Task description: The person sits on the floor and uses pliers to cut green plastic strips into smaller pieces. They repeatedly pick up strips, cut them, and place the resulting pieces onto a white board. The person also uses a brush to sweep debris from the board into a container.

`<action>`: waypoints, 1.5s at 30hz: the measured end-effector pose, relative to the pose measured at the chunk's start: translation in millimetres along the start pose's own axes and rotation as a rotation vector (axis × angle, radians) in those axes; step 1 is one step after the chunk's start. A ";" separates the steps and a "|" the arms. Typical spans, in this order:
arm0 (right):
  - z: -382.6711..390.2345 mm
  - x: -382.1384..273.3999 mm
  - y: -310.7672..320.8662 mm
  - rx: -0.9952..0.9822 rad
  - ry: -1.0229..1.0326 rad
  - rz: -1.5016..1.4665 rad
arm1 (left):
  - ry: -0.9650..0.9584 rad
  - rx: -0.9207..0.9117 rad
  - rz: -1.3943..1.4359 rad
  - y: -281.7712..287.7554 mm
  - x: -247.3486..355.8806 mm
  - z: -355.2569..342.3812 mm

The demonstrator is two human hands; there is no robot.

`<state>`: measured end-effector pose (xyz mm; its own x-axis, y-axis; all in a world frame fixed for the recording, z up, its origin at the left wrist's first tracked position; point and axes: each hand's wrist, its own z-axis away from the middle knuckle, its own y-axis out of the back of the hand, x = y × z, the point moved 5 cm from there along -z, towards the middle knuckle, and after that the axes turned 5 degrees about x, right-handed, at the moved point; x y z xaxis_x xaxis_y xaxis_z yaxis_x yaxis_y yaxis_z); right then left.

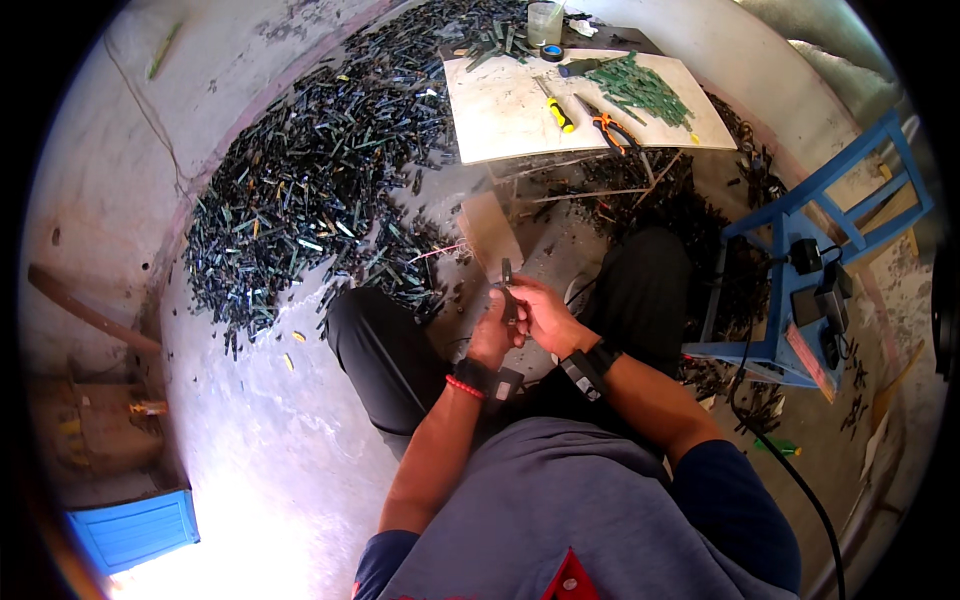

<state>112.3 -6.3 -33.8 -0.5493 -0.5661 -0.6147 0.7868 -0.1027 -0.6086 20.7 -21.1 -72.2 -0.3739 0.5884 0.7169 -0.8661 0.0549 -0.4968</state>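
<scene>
Both hands are together in front of my lap. My left hand (492, 328) is closed round a small dark narrow piece (507, 272), whose upper end sticks up past the fingers. My right hand (547, 314) meets it from the right, fingers curled against the same piece. Most of the piece is hidden by the fingers, so its kind is unclear. Just beyond the hands, a brown flat board (490, 232) leans near the low table. On that white tabletop (500, 120) lie a yellow-handled screwdriver (557, 112), orange-handled pliers (610, 130) and a heap of green strips (640, 88).
A large pile of dark narrow strips (310, 190) covers the floor to the left and far side. At the right stands a blue wooden chair (790, 225) with black adapters and a cable (790, 470). A cup (545, 24) and a tape roll (551, 52) are on the table.
</scene>
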 end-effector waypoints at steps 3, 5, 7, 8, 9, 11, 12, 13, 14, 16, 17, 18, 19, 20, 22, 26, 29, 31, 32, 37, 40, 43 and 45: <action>-0.7 2.4 0.4 0.005 0.000 -0.009 | 0.016 0.022 -0.003 2.6 -3.3 -1.8; 2.1 2.0 -2.1 0.040 -0.001 -0.018 | 0.023 0.029 -0.014 4.1 -5.0 -2.9; -0.9 3.9 2.5 0.037 -0.006 -0.006 | 0.025 0.022 -0.031 3.9 -4.9 -3.2; -1.7 4.3 3.3 0.035 -0.010 -0.001 | 0.025 0.031 -0.040 4.3 -5.1 -3.2; -1.9 4.3 3.5 0.036 -0.009 -0.006 | 0.026 0.040 -0.048 4.5 -5.2 -3.4; -1.8 3.4 2.4 0.036 -0.007 -0.015 | 0.024 0.063 -0.069 4.3 -5.1 -2.9; -2.4 3.0 1.8 0.022 -0.010 -0.010 | 0.021 0.076 -0.081 3.6 -4.8 -2.4; -3.1 2.4 1.6 0.008 -0.012 -0.005 | 0.019 0.090 -0.093 3.1 -4.2 -1.8; -3.3 2.0 1.0 -0.005 -0.015 0.000 | 0.011 0.088 -0.098 2.2 -3.1 -0.9; -1.5 0.7 0.6 0.017 -0.023 -0.002 | -0.005 0.085 -0.107 0.3 -0.6 0.7; -0.5 0.1 0.4 0.028 -0.027 -0.003 | -0.005 0.080 -0.105 -0.7 -0.1 1.3; -0.1 -0.3 0.5 0.029 -0.023 -0.002 | -0.005 0.074 -0.103 -1.5 0.4 1.7; 0.3 -0.6 0.9 0.031 -0.019 -0.002 | -0.005 0.069 -0.100 -2.0 0.4 1.8; 0.5 -1.1 1.2 0.032 -0.014 -0.001 | -0.005 0.057 -0.094 -1.9 0.2 1.4; -0.9 -0.6 3.2 0.032 0.003 0.022 | -0.004 0.034 -0.081 0.0 -2.2 -1.0; -5.2 3.4 4.8 -0.037 -0.036 -0.038 | 0.007 0.014 0.076 2.6 -5.5 -5.3; -4.3 2.1 3.3 -0.081 -0.063 -0.021 | 0.021 0.027 0.130 -2.5 2.1 -0.7; -7.5 6.1 12.4 -0.100 -0.088 -0.021 | -0.002 0.023 0.138 -4.1 4.5 0.2; -11.2 8.8 18.0 -0.107 -0.097 -0.020 | 0.009 0.014 0.162 -4.0 3.6 -0.7; -27.3 -35.1 48.4 0.378 0.259 0.081 | 0.087 0.045 0.192 7.4 -4.7 -5.0; -21.9 -108.1 58.7 0.435 0.526 0.186 | 0.082 0.021 0.252 1.4 -2.8 -5.3; -18.7 -174.6 73.0 0.622 0.940 0.602 | 0.114 -0.020 0.296 6.8 -9.0 -10.6; -16.8 -210.2 80.5 0.771 1.105 0.771 | 0.096 -0.007 0.254 9.6 -10.0 -12.5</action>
<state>286.4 118.1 37.9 0.3886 0.1505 -0.9090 0.7255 -0.6582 0.2012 20.2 -16.3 -90.2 -0.5451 0.6579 0.5196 -0.7464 -0.0985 -0.6582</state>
